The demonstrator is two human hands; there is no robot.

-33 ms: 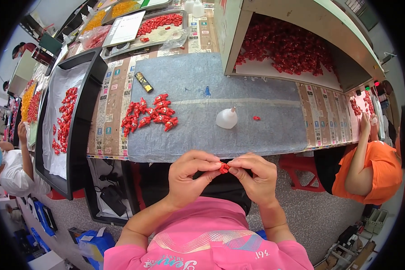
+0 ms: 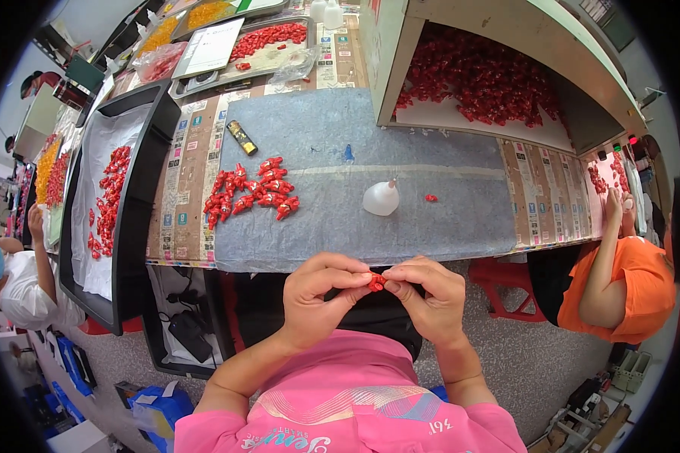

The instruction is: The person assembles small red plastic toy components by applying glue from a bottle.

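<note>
Blue-grey bench mat: bears 1 white squeeze bottle.
Left hand, right hand: close together, both pinching 1 red piece.
Red piece: between the fingertips, near the mat's closest edge.

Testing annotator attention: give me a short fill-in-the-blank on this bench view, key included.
1. The left hand and right hand together hold a small piece coloured ____.
2. On the mat, the lone red piece lies to the ____ of the white bottle.
3. The red pieces in the black tray lie on a lining coloured ____.
Missing words: red; right; white.
</note>
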